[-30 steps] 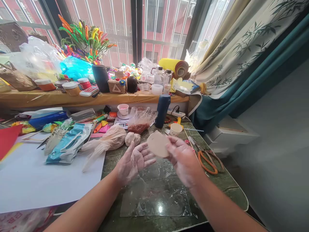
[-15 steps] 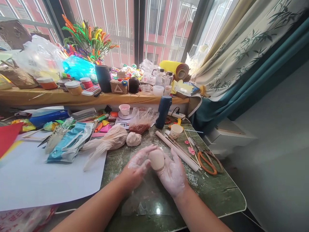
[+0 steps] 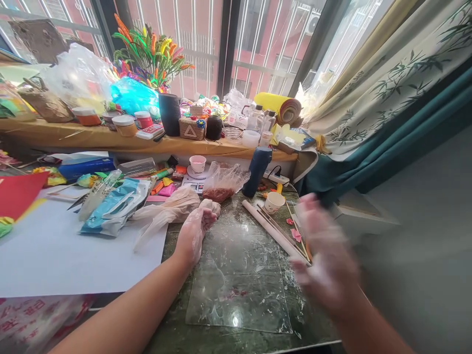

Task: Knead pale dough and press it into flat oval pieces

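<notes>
My left hand, dusted white, is raised at the left of the clear sheet with its fingers curled inward. Whatever lies in its palm is hidden; the pale dough disc from before does not show. Just behind its fingertips sits a lump of pale dough, partly covered by the hand. Off to the right, my right hand is blurred by motion, its thumb apart from the stretched fingers and nothing seen in them. Between and below the hands lies the clear sheet, smeared with white residue.
A pale rolling pin and thin sticks lie beside a paper cup. Behind them stands a dark blue bottle. A bag of brown material, a kitchen scale and a blue wipes pack are farther back and left.
The hands held the dough disc, turned it and pressed it together; now they are wide apart. My right hand has swung right, and the disc has gone from sight.
</notes>
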Motion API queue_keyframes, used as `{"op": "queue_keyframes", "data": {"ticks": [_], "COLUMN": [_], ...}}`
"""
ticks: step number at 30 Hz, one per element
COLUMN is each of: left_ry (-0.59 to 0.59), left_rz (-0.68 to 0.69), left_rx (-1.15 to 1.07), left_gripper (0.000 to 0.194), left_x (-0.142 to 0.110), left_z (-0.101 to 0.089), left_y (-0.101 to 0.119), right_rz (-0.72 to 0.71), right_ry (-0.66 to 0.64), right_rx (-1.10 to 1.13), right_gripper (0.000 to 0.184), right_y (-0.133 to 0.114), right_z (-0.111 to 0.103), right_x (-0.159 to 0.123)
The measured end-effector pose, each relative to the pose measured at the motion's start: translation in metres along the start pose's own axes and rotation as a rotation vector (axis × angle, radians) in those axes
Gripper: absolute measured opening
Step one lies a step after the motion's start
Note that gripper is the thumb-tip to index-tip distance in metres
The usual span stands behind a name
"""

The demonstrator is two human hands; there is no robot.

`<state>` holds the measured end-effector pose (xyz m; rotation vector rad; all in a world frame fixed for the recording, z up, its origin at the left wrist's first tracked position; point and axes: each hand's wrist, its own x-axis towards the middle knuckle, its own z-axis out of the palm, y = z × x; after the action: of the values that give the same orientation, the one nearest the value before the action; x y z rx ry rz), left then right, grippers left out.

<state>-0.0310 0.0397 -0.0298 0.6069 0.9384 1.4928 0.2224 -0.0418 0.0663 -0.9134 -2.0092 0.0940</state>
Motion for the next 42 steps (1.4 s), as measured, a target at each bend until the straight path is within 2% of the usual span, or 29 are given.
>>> {"op": "queue_keyframes", "data": {"ticks": [2,3,4,6,9,12,14,16,18,20,23,27,29,33,38,42], "left_ry": [-0.007,-0.009,-0.013,-0.035,-0.102,-0.143,-0.139,-0.128,-0.119,-0.113,-0.115,-0.106,-0.11,-0.107,-0.118,-0.11], "left_rz": [0.011,0.021,0.035,0.069,0.11,0.12,0.126,0.126,0.115,0.106,0.082,0.044,0.037,0.037,0.012,0.002], "left_rx": [0.026,0.048,0.078,0.159,0.277,0.343,0.363,0.365,0.355,0.356,0.38,0.382,0.381,0.371,0.404,0.414], "left_gripper": [0.034,0.034,0.035,0.035,0.036,0.039,0.039,0.034,0.029,0.027,0.026,0.025,0.026,0.025,0.026,0.024], "left_x": [0.0,0.0,-0.001,-0.003,-0.009,-0.015,-0.017,-0.018,-0.017,-0.017,-0.016,-0.017,-0.017,-0.016,-0.015,-0.014], "left_z": [-0.001,-0.002,-0.003,-0.002,0.002,0.006,0.007,0.007,0.006,0.005,0.006,0.009,0.01,0.01,0.01,0.009], "left_y": [-0.002,-0.003,-0.004,-0.005,-0.006,-0.007,-0.008,-0.009,-0.009,-0.009,-0.007,-0.005,-0.004,-0.004,-0.005,-0.007], "right_rz": [-0.087,-0.083,-0.038,0.101,0.212,0.218,0.259,0.329,0.392,0.434,0.451,0.477,0.501,0.452,0.463,0.405], "right_ry": [-0.406,-0.56,-0.62,-0.573,-0.478,-0.513,-0.523,-0.559,-0.665,-0.734,-0.725,-0.817,-0.795,-0.793,-0.742,-0.726], "right_rx": [-0.025,-0.022,-0.03,-0.059,-0.079,-0.097,-0.144,-0.211,-0.257,-0.285,-0.313,-0.313,-0.338,-0.329,-0.305,-0.254], "right_gripper": [0.084,0.088,0.089,0.081,0.07,0.07,0.075,0.084,0.091,0.095,0.097,0.1,0.101,0.102,0.096,0.088], "right_y": [0.007,0.011,0.016,0.023,0.027,0.02,0.009,-0.002,-0.011,-0.014,-0.013,-0.011,-0.011,-0.012,-0.013,-0.02], "right_z": [0.035,0.05,0.062,0.072,0.065,0.064,0.076,0.094,0.11,0.118,0.115,0.11,0.111,0.117,0.122,0.122], "right_x": [-0.031,-0.044,-0.055,-0.067,-0.056,-0.029,-0.016,-0.01,-0.011,-0.012,-0.01,-0.006,-0.007,-0.013,-0.024,-0.035]}}
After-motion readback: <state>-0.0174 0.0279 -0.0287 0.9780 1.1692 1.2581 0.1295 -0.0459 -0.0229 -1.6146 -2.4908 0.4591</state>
